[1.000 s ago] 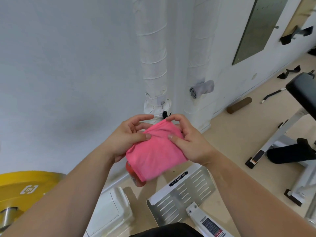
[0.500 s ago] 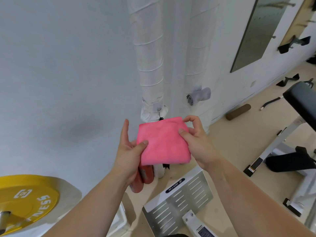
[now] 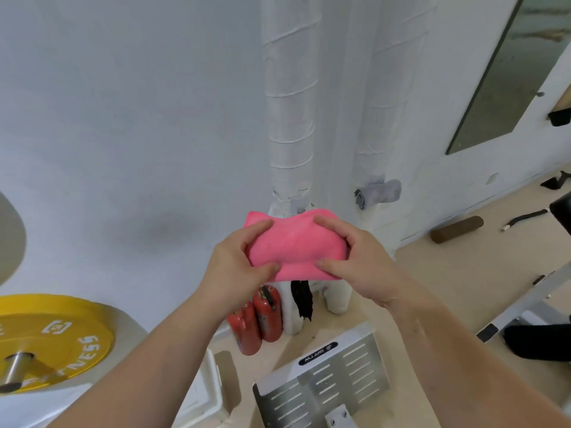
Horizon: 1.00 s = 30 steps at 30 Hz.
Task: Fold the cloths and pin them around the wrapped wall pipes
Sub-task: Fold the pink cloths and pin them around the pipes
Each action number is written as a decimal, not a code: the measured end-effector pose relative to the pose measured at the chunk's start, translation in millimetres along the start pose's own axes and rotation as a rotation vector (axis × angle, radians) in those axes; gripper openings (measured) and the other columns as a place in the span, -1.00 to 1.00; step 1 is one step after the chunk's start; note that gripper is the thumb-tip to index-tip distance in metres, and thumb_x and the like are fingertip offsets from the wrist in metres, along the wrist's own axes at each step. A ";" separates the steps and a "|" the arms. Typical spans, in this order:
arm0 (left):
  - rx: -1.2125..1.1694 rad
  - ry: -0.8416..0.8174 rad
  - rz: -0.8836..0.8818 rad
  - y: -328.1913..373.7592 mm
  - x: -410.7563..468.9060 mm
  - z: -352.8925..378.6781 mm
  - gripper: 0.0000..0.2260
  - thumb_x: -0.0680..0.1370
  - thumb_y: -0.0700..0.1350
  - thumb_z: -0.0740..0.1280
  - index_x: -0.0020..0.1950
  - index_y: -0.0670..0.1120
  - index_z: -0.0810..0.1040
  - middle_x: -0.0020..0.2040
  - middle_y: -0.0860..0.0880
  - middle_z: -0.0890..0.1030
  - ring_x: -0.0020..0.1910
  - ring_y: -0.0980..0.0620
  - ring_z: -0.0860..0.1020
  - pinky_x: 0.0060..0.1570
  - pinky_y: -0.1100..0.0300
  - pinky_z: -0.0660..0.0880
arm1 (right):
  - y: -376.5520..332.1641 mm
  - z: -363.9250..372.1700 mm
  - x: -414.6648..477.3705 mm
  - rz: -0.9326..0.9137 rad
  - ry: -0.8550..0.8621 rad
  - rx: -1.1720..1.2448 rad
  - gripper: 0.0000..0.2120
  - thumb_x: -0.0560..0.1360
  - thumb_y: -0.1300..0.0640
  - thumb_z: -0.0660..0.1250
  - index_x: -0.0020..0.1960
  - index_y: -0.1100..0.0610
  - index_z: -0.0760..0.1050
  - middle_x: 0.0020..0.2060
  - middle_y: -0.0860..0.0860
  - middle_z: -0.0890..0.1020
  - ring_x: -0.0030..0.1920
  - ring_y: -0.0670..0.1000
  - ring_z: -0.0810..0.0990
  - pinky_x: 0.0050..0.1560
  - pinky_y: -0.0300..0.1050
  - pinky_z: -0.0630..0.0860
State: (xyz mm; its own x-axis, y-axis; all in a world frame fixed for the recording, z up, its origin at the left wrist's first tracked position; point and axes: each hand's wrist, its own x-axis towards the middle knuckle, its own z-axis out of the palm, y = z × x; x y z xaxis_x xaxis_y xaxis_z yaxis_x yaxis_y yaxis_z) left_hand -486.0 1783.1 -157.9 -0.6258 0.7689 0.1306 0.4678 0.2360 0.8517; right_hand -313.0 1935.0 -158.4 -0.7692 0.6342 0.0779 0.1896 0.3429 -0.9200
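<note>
Behind the left pipe (image 3: 290, 103), a big white wall (image 3: 123, 118). Just right of the left pipe, the right pipe (image 3: 386, 103), wrapped in white too. Far left of the left pipe and lower down, a yellow disc (image 3: 52, 344). On the floor below the left pipe, a metal plate (image 3: 324, 381) with slots. At the foot of the left pipe, two red cans (image 3: 256, 319).

In front of the left pipe, near its low end, the pink cloth (image 3: 293, 245). Folded into a small thick pad and held up in the air. Hard to tell if touching the pipe or not. Pinched at one end by the left hand (image 3: 234, 273), fingers on top and thumb below. Pinched the same way at the other end by the right hand (image 3: 361, 264). Bent a little in the middle.

Right of the left pipe, on the right pipe, a small grey cloth (image 3: 378, 193), rolled up. No pin to be seen anywhere.

Things to watch out for, most likely:
- Fold popping open, from letting go with one hand to get a pin.
- Pad too short to go round the pipe, from being folded so small.
- Cloth sliding down, from a loose wrap on the smooth white tape.
- A poked finger, from pushing a pin through so many layers.
</note>
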 end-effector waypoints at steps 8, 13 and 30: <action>0.236 0.154 0.227 -7.2 50.3 -51.0 -0.64 0.32 -0.09 0.60 0.08 0.13 0.72 -0.14 0.09 0.59 -0.17 0.15 0.52 -0.08 0.26 0.47 | -37.6 19.5 59.9 -0.161 0.079 -0.380 -0.53 0.38 0.16 0.55 0.19 -0.22 0.58 0.04 -0.08 0.60 0.04 -0.22 0.52 0.08 -0.37 0.36; 0.054 0.040 0.302 -22.9 89.7 -81.2 -0.78 0.28 -0.03 0.59 -0.11 0.09 0.71 0.23 0.16 0.42 0.16 0.34 0.44 0.04 0.56 0.31 | -60.6 24.1 86.0 -0.157 0.077 -0.397 -0.63 0.41 0.16 0.56 0.08 -0.24 0.61 0.22 -0.07 0.40 0.23 -0.35 0.38 0.18 -0.56 0.26; -0.399 -0.056 0.389 -23.0 135.3 -123.9 -0.64 0.58 -0.34 0.33 0.05 0.15 0.64 0.27 0.13 0.53 0.30 0.23 0.48 0.28 0.34 0.39 | -117.2 61.5 126.9 -0.258 0.245 -0.116 -0.73 0.57 0.32 0.34 -0.02 -0.05 0.63 0.09 -0.08 0.61 0.10 -0.16 0.56 0.14 -0.28 0.41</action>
State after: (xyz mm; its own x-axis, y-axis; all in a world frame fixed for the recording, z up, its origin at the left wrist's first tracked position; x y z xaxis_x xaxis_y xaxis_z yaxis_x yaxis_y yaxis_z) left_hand -658.7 1808.1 -96.9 -0.4154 0.7873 0.4556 0.3785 -0.3058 0.8736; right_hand -470.3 1932.6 -64.3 -0.6347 0.6585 0.4043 0.0869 0.5807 -0.8095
